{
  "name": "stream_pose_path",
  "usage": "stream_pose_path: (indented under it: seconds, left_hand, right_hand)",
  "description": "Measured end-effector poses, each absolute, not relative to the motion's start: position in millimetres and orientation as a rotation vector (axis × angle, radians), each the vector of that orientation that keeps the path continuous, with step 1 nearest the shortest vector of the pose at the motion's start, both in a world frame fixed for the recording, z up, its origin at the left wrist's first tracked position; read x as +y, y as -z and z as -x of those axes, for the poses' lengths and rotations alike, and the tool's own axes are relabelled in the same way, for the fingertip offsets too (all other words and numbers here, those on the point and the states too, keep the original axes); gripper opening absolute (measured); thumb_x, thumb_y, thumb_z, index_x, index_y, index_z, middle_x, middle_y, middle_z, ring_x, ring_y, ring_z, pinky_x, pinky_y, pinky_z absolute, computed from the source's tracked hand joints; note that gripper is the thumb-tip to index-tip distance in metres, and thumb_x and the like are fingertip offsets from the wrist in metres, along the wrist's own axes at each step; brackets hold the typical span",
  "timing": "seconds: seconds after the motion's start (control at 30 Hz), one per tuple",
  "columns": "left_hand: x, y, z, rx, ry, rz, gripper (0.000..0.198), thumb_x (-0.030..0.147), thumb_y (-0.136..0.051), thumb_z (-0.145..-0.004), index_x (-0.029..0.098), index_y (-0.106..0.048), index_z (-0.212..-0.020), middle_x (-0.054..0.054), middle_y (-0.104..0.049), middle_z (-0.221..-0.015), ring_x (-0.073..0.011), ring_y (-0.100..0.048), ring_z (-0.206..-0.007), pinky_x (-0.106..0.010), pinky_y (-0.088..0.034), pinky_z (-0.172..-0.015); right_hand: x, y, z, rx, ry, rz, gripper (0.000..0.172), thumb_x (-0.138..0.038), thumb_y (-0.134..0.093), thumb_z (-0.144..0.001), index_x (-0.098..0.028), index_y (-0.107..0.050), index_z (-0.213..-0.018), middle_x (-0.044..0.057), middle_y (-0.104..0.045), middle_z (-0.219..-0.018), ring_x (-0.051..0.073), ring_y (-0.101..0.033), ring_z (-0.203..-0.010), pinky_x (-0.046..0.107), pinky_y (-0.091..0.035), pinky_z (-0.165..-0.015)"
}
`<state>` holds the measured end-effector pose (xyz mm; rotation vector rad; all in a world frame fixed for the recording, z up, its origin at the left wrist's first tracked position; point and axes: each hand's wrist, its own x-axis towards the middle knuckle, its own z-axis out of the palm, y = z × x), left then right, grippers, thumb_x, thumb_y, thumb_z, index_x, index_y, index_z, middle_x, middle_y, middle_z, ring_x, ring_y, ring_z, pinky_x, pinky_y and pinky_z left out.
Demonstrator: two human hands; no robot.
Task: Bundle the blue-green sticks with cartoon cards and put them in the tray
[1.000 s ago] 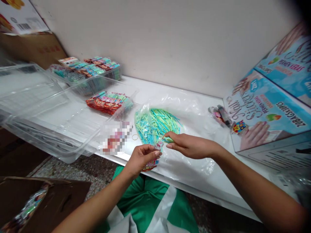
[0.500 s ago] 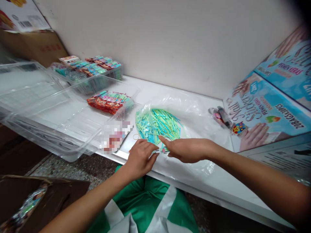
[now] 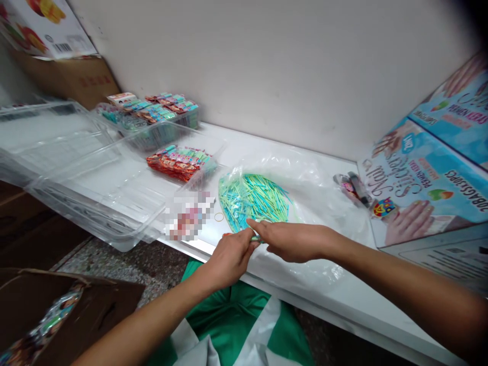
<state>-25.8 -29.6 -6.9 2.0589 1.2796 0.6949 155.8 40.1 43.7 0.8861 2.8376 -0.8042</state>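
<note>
My left hand and my right hand meet at the front edge of the white shelf, fingers pinched together around a small green stick and a little packet that is mostly hidden between them. Just behind the hands lies a clear plastic bag holding a heap of green and blue sticks. A small rubber band lies on the shelf left of the hands, beside a blurred sheet of stickers.
Clear plastic trays fill the left of the shelf, some holding colourful packets. Blue printed boxes stand at the right with small items beside them. A brown carton sits low left. Wall behind.
The hands came down from above the bag to the shelf's front edge and closed together on the small stick and packet. The view shifted slightly.
</note>
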Motion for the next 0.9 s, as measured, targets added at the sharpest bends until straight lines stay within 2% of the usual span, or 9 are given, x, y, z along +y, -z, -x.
stream_pose_path:
  seconds: [0.1,0.2,0.27,0.37,0.5,0.6,0.67,0.8,0.9]
  left_hand:
    - [-32.0,2.4,25.0,1.226,-0.774,-1.884,0.020,0.031,-0.035,-0.091,0.020,-0.049,-0.083,-0.002,-0.055,-0.071,-0.0164,-0.052,-0.064,-0.026,-0.032,-0.060]
    - [-34.9,0.0,21.8,1.163,-0.818,-1.718,0.023,0.035,-0.038,-0.091,0.020,-0.050,-0.079,0.000,-0.053,-0.066,-0.0141,-0.050,-0.061,-0.024,-0.033,-0.058]
    - [-35.6,2.0,19.6,1.120,-0.804,-1.606,0.026,0.039,-0.039,-0.090,0.019,-0.052,-0.079,-0.001,-0.054,-0.065,-0.0130,-0.049,-0.057,-0.023,-0.034,-0.055]
    - [-34.8,9.7,17.9,1.026,-0.750,-1.447,0.028,0.042,-0.045,-0.087,0.017,-0.055,-0.093,-0.002,-0.061,-0.069,-0.0131,-0.053,-0.057,-0.023,-0.038,-0.056]
    - [-32.8,20.3,16.4,0.893,-0.668,-1.358,0.035,0.044,-0.051,-0.084,0.014,-0.056,-0.101,-0.004,-0.063,-0.074,-0.0160,-0.058,-0.068,-0.027,-0.044,-0.067]
    - [-31.6,24.4,12.8,0.807,-0.662,-1.200,0.038,0.045,-0.053,-0.083,0.013,-0.055,-0.103,-0.006,-0.063,-0.082,-0.0162,-0.060,-0.071,-0.028,-0.046,-0.068]
    - [-31.2,25.6,9.9,0.798,-0.695,-1.088,0.039,0.047,-0.056,-0.080,0.013,-0.054,-0.101,-0.006,-0.062,-0.083,-0.0150,-0.060,-0.067,-0.027,-0.046,-0.064]
    - [-32.9,26.6,8.4,0.854,-0.881,-0.957,0.034,0.046,-0.056,-0.081,0.013,-0.052,-0.086,-0.004,-0.061,-0.075,-0.0107,-0.057,-0.056,-0.023,-0.043,-0.056]
    - [-34.5,27.8,10.3,0.875,-0.975,-0.899,0.032,0.044,-0.055,-0.082,0.013,-0.053,-0.089,-0.004,-0.061,-0.076,-0.0095,-0.055,-0.055,-0.022,-0.043,-0.055]
  right_hand:
    - [41.7,-58.8,-154.9,2.770,0.912,-0.715,0.062,-0.026,-0.053,-0.084,-0.017,-0.032,-0.141,0.015,-0.052,-0.130,0.025,-0.054,-0.113,0.033,-0.045,-0.086]
    - [40.8,-62.5,-153.3,2.887,0.898,-0.791,0.050,-0.026,-0.039,-0.092,-0.019,-0.031,-0.141,0.011,-0.060,-0.119,0.021,-0.059,-0.103,0.031,-0.044,-0.082]
    - [38.0,-58.4,-150.9,2.922,0.712,-0.935,0.055,-0.019,-0.039,-0.089,-0.018,-0.025,-0.143,0.012,-0.065,-0.109,0.021,-0.063,-0.091,0.031,-0.045,-0.073]
    - [32.9,-52.2,-145.9,2.839,0.447,-0.954,0.073,-0.014,-0.048,-0.080,-0.013,-0.016,-0.146,0.014,-0.068,-0.097,0.024,-0.064,-0.076,0.029,-0.041,-0.060]
    - [30.7,-50.2,-140.1,2.749,0.460,-0.814,0.082,-0.015,-0.054,-0.076,-0.006,-0.012,-0.146,0.010,-0.068,-0.074,0.024,-0.061,-0.065,0.027,-0.035,-0.051]
    - [33.7,-46.9,-135.6,2.787,0.643,-0.895,0.080,-0.019,-0.054,-0.079,-0.010,-0.011,-0.146,0.008,-0.068,-0.073,0.022,-0.060,-0.065,0.026,-0.035,-0.053]
    - [37.1,-43.6,-133.4,2.822,0.848,-1.037,0.068,-0.027,-0.048,-0.086,-0.013,-0.017,-0.145,0.008,-0.068,-0.075,0.021,-0.060,-0.067,0.027,-0.038,-0.057]
    - [41.1,-36.8,-139.0,2.754,1.418,-1.489,0.049,-0.046,-0.033,-0.093,-0.019,-0.041,-0.133,0.007,-0.066,-0.088,0.014,-0.059,-0.062,0.027,-0.042,-0.061]
    - [36.4,-28.3,-149.9,2.528,1.835,-1.644,0.040,-0.045,-0.046,-0.086,-0.015,-0.057,-0.111,0.007,-0.065,-0.089,0.011,-0.056,-0.058,0.023,-0.040,-0.051]
